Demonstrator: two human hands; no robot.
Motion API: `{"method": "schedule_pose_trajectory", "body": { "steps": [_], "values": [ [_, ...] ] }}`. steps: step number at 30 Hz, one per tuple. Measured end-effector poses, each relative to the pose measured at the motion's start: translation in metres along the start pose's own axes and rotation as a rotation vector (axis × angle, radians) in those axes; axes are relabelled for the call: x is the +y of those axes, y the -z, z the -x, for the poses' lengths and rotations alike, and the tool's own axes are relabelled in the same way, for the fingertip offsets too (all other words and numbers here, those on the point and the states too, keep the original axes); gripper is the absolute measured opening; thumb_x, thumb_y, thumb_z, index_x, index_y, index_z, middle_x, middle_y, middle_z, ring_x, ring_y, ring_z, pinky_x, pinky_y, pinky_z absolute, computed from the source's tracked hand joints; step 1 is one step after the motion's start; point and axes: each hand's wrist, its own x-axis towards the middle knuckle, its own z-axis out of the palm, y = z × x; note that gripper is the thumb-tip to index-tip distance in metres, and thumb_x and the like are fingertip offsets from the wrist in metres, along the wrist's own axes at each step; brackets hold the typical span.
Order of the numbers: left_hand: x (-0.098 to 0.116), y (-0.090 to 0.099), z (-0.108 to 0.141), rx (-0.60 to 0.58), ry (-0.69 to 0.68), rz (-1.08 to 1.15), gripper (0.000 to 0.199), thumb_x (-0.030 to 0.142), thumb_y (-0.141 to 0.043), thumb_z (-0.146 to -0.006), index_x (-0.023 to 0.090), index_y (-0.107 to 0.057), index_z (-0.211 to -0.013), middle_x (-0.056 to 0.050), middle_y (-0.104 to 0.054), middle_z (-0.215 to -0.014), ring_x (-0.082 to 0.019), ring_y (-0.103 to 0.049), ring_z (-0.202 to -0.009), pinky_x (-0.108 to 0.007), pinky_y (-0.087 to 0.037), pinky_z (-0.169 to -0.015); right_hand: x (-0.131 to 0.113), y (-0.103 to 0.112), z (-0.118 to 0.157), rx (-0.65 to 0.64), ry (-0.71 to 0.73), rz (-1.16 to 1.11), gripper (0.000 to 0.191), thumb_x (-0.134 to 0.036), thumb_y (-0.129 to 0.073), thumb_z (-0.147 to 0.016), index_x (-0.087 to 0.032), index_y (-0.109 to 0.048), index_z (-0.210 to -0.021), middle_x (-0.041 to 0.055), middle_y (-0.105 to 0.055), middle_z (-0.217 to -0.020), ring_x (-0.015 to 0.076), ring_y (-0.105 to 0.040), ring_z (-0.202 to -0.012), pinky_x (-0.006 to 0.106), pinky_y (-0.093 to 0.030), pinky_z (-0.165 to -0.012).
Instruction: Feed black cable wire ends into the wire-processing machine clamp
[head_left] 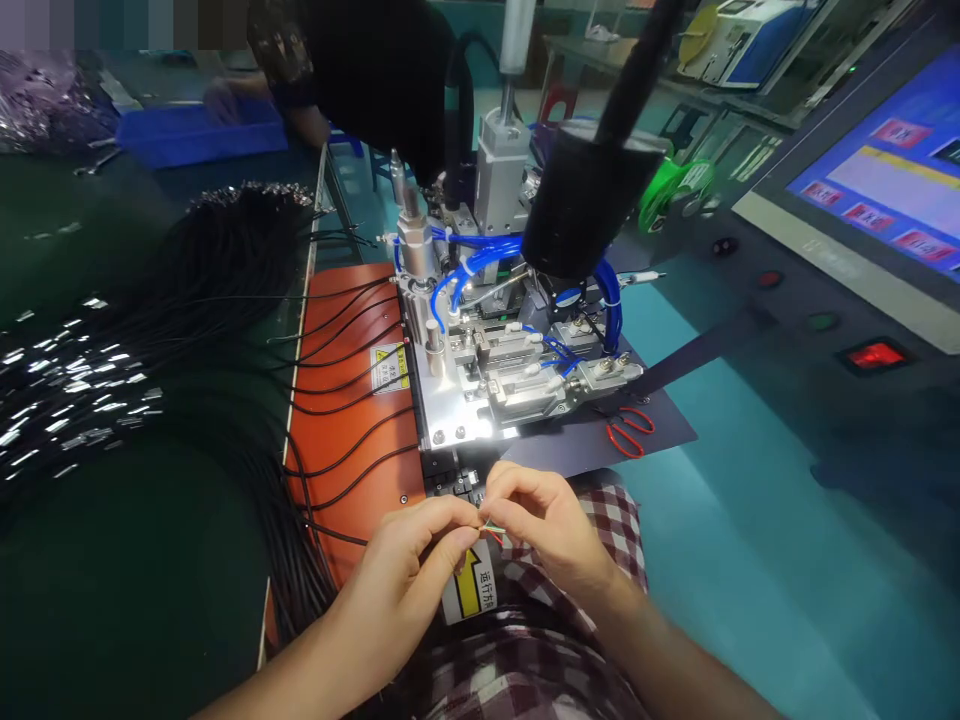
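Observation:
Thin coloured wires (493, 530), green, red and pale, stick out between my fingertips at the front edge of the machine. My left hand (420, 560) is closed, pinching the wires between thumb and fingers. From the other side my right hand (544, 515) pinches at the same wires, its thumb and forefinger almost touching the left fingertips. Just beyond both hands is the metal machine (465, 400) with blue air tubes. Black cables (367, 420) lead in a row into its left side across an orange plate (349, 320).
Bundles of black cables (225, 260) with shiny ends cover the table at left. Red-handled scissors (630, 432) lie right of the machine. A black lamp-like cylinder (581, 205) hangs overhead. A screen panel (885, 190) stands at right. Another person (375, 80) is behind, near a blue bin (202, 135).

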Motion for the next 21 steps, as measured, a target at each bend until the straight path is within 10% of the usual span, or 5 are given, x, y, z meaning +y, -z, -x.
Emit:
{"method": "schedule_pose_trajectory", "body": {
  "steps": [11, 21],
  "values": [
    [-0.002, -0.001, -0.002, 0.01, 0.116, 0.166, 0.02, 0.033, -0.045, -0.09, 0.019, -0.057, -0.084, 0.003, -0.046, -0.065, -0.009, -0.04, -0.057, -0.017, -0.03, -0.047, 0.006, -0.002, 0.012, 0.105, -0.079, 0.037, 0.021, -0.033, -0.064, -0.079, -0.017, -0.057, -0.067, -0.0048, -0.048, -0.057, 0.0078, -0.039, -0.048, 0.021, -0.033, -0.047],
    [-0.001, -0.003, -0.004, 0.07, 0.108, 0.307, 0.015, 0.031, -0.053, -0.086, 0.02, -0.055, -0.095, 0.002, -0.055, -0.078, -0.009, -0.048, -0.062, -0.016, -0.038, -0.05, 0.015, -0.019, 0.017, 0.221, 0.172, 0.412, 0.013, -0.02, -0.059, -0.082, -0.018, -0.057, -0.069, -0.0024, -0.051, -0.066, 0.0113, -0.047, -0.06, 0.024, -0.039, -0.056]
  ]
}}
